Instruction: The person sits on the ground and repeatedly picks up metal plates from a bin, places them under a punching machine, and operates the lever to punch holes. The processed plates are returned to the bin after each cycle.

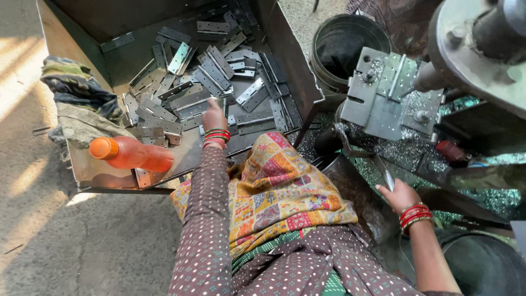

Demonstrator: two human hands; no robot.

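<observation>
- Both hands are being kept well apart: the left hand (214, 117) is being stretched into the metal tray (87, 170), and its fingers are being closed on a grey hinge (224, 105) at the near edge of the heap.
- Whether that hinge is being lifted clear of the pile cannot be told.
- A slim metal lever handle (387, 178) is being gripped by the right hand (398, 194), fingers wrapped round it, just below the press machine (383, 98).
- Flat grey hinges (208, 71) are being held loose across the tray floor, many overlapping.
- An orange bottle (131, 154) is lying on its side in the tray's near left corner.
- A crumpled cloth (76, 87) is being draped over the tray's left wall.
- A dark bucket (348, 46) is standing between tray and machine.
</observation>
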